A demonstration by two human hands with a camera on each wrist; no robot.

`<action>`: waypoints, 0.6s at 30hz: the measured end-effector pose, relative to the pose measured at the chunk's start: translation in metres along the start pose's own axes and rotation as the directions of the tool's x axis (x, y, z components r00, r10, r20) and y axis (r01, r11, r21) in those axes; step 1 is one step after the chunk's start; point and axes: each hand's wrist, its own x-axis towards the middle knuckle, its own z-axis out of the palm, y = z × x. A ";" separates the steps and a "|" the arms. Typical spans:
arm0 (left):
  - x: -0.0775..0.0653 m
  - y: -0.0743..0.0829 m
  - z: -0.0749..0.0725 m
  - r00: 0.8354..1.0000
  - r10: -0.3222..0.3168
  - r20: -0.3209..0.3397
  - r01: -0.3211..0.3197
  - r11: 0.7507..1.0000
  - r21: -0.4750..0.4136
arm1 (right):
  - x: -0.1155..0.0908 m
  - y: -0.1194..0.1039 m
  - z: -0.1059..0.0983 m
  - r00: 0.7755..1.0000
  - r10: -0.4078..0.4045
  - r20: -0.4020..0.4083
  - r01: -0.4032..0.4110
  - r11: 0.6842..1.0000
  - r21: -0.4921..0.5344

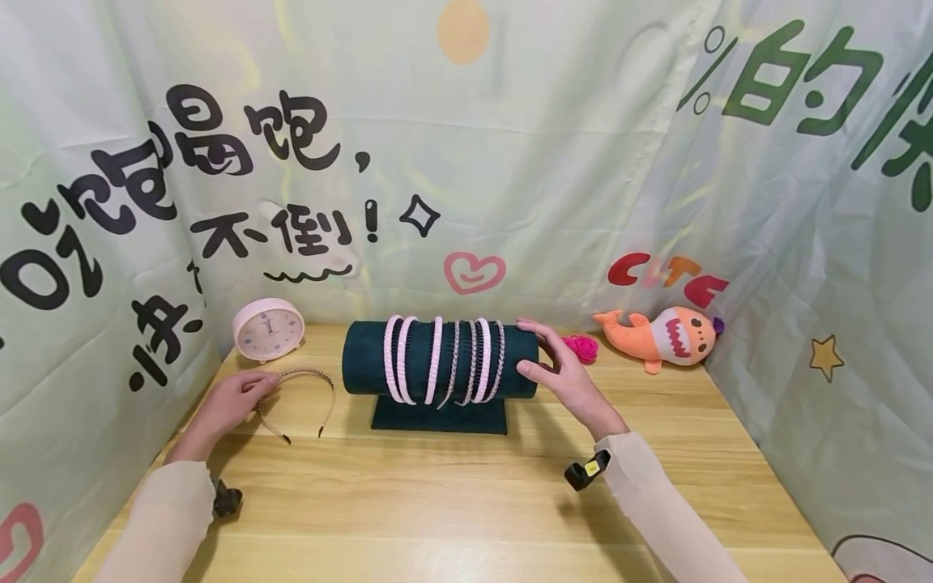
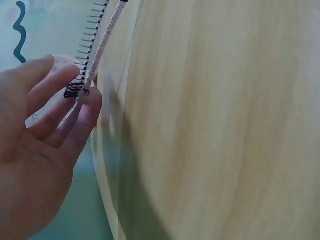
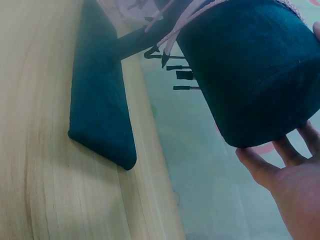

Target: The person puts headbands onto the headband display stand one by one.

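My left hand (image 1: 232,402) pinches a thin braided headband (image 1: 333,395) just above the table, to the left of the display stand. In the left wrist view, small comb teeth line the inner side of this headband (image 2: 103,46), and the fingertips hold it. A dark green velvet roll (image 1: 370,358) stands on a flat base (image 1: 437,418) and carries several pink and braided headbands (image 1: 434,360). My right hand (image 1: 576,387) grips the roll's right end, thumb in front and fingers behind. In the right wrist view, the fingertips touch the rim of the roll (image 3: 255,75).
A pink round clock (image 1: 268,330) stands at the back left. Behind my right hand lies a bright pink flower (image 1: 583,349), and an orange plush shark (image 1: 649,338) sits at the back right. Printed cloth (image 1: 554,202) walls the wooden table (image 1: 408,502) at the back and sides.
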 end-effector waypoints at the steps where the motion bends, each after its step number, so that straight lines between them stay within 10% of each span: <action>1: -0.001 -0.001 -0.001 1.000 -0.002 0.002 0.002 1.000 -0.004 | 0.000 0.000 0.000 1.000 -0.001 0.001 0.001 1.000 -0.004; 18: -0.016 -0.006 -0.009 0.986 0.048 0.163 0.006 0.949 -0.314 | 0.000 0.002 0.000 1.000 -0.002 0.000 0.002 1.000 -0.009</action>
